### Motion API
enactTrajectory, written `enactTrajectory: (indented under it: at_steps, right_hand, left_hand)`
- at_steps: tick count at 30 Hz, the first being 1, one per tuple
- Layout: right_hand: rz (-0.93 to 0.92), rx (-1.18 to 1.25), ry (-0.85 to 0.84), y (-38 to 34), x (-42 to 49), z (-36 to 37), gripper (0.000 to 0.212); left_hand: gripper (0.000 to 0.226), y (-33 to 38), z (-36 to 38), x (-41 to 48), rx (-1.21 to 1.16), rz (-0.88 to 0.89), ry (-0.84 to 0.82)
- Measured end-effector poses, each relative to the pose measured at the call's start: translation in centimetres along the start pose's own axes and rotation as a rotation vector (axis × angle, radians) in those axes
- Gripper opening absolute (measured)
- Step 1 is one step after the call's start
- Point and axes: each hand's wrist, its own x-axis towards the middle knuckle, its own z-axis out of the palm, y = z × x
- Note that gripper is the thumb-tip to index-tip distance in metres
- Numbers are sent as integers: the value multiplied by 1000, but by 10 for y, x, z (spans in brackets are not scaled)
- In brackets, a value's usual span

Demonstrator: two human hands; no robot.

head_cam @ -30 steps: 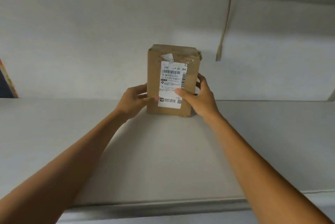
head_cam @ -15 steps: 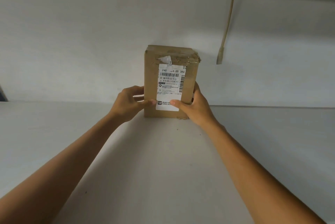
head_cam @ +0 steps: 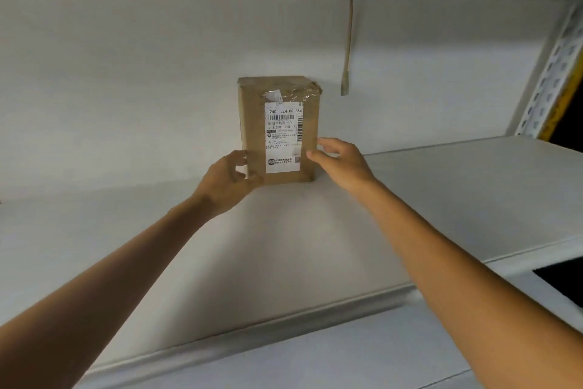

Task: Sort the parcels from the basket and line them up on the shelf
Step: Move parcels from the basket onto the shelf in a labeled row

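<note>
A brown cardboard parcel (head_cam: 252, 123) with a white shipping label stands upright on the white shelf (head_cam: 441, 199), its back against the wall. My left hand (head_cam: 225, 182) is at its lower left corner, fingers apart, the thumb just in front of the corner. On the other side, my right hand (head_cam: 342, 161) hovers by the lower right edge with fingers spread, the fingertips at or barely off the cardboard. Neither hand closes around the parcel. No basket is in view.
A thin brown strip (head_cam: 347, 48) hangs on the white back wall, right of the parcel. A perforated metal upright (head_cam: 549, 73) stands at the shelf's far right. The shelf's front lip (head_cam: 284, 322) runs below my forearms, and a dark opening (head_cam: 564, 281) lies at the lower right.
Both hands gripped the parcel's sides before; now their fingers have spread and drawn back from it. The parcel stays standing on the shelf. The view has swung, showing the right upright.
</note>
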Motion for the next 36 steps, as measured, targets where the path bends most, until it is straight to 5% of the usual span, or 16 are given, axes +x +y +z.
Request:
enactTrajectory:
  at_steps: [4, 9, 12, 26, 36]
  right_hand:
    - [21, -161, 1, 1, -31, -24, 58]
    - [133, -152, 54, 8, -74, -74, 67]
    - [187, -167, 115, 18, -109, -115, 67]
    - [413, -179, 536, 90, -383, -342, 62]
    - [654, -188, 755, 164, -560, -398, 49]
  left_hand:
    - [11, 20, -3, -4, 163, 131, -8]
    - [30, 73, 34, -9, 164, 204, -319]
    - [46, 111, 72, -15, 210, 214, -438]
    - [45, 350, 290, -188, 10, 529, -847]
    - [48, 402, 428, -325, 72, 636, -1194]
